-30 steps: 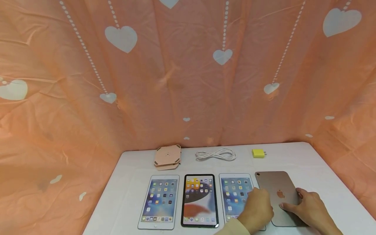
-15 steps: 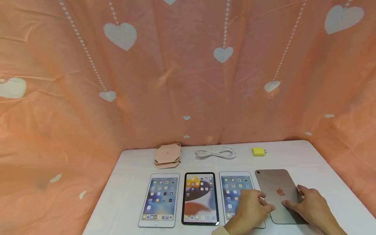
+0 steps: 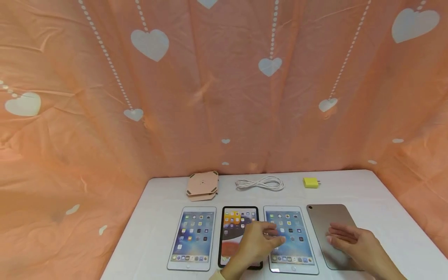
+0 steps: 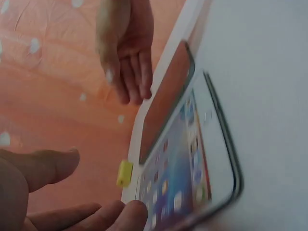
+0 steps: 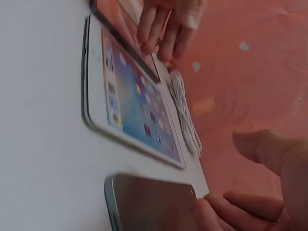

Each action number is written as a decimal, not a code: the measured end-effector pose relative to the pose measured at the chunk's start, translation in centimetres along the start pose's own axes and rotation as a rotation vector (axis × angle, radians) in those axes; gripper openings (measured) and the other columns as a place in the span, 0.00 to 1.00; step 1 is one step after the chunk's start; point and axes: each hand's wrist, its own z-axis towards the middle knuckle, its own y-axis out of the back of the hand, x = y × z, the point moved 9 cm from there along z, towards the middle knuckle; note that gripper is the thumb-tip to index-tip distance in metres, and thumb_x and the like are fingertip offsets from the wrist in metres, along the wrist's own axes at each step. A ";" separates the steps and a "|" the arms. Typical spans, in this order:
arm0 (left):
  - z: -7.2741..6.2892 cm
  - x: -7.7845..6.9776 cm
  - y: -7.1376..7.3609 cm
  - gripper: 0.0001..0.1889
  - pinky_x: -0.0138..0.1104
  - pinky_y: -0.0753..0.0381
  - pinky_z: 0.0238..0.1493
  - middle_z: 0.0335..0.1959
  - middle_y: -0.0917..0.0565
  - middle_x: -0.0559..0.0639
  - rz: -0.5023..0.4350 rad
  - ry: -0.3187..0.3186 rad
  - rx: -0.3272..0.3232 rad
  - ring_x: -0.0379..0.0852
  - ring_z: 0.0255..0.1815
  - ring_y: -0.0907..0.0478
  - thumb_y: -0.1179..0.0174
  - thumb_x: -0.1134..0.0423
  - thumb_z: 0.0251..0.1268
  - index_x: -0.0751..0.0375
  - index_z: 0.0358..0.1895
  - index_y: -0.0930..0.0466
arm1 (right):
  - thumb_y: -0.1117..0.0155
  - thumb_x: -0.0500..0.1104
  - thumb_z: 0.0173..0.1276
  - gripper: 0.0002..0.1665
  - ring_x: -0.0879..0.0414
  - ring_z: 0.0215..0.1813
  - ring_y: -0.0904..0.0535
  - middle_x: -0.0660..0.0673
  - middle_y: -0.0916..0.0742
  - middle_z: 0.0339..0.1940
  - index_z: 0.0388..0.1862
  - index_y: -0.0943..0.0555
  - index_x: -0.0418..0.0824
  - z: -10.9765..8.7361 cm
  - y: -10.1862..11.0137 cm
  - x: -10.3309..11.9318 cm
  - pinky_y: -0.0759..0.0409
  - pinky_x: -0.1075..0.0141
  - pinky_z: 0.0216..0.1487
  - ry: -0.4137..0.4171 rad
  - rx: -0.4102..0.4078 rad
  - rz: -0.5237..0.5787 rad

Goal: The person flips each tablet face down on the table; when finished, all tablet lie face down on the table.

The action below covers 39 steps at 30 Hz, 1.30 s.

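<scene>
Four tablets would be a count, so: several tablets lie in a row on the white table. My left hand [image 3: 257,242] hovers over the black-rimmed tablet [image 3: 229,233] and reaches across the white tablet [image 3: 293,249] to its right, fingers loosely bent around nothing. Above the face-down grey tablet [image 3: 327,217] is my right hand [image 3: 362,247], fingers extended and covering its logo. The right wrist view shows the thumb [image 5: 260,147] apart from the fingers, with no object between them. At the far left of the row lies another white tablet [image 3: 192,239], its screen lit.
Along the back of the table [image 3: 154,217] lie a pink folded stand-like piece [image 3: 203,183], a coiled white cable [image 3: 260,183] and a yellow plug adapter [image 3: 310,182]. An orange curtain [image 3: 224,101] with pale hearts hangs behind and at both sides.
My left hand has moved left, away from the grey tablet's edge. My right hand has come off that tablet's right edge and shifted slightly left. The tablets keep their places.
</scene>
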 end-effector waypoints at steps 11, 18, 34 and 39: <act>0.3 1.7 1.9 0.25 0.53 0.11 0.59 0.48 0.07 0.59 0.182 0.084 -0.004 0.57 0.55 0.10 0.20 0.59 0.63 0.72 0.58 0.12 | 0.23 0.59 0.74 0.44 0.39 0.63 0.11 0.31 0.11 0.65 0.72 0.21 0.26 0.8 -4.3 0.5 0.12 0.44 0.64 -0.069 0.174 0.077; 0.2 1.7 1.7 0.25 0.53 0.10 0.57 0.45 0.08 0.61 0.246 0.085 -0.017 0.57 0.51 0.10 0.20 0.58 0.63 0.74 0.56 0.13 | 0.25 0.53 0.77 0.43 0.40 0.65 0.12 0.31 0.10 0.63 0.73 0.25 0.21 0.6 -5.3 1.3 0.13 0.43 0.66 -0.080 0.244 0.114; -0.3 1.3 0.5 0.27 0.51 0.13 0.54 0.43 0.15 0.55 0.317 0.169 -0.024 0.50 0.47 0.20 0.18 0.54 0.61 0.69 0.56 0.11 | 0.36 0.50 0.84 0.39 0.34 0.68 0.20 0.23 0.19 0.71 0.75 0.29 0.18 0.5 -5.7 1.3 0.19 0.34 0.69 -0.159 0.211 0.208; -0.5 1.0 0.3 0.28 0.52 0.12 0.58 0.46 0.11 0.60 0.331 0.140 -0.039 0.52 0.50 0.17 0.18 0.54 0.60 0.72 0.56 0.12 | 0.46 0.41 0.88 0.34 0.45 0.60 0.11 0.22 0.16 0.68 0.75 0.35 0.12 0.8 -5.8 1.4 0.11 0.50 0.63 -0.150 0.191 0.377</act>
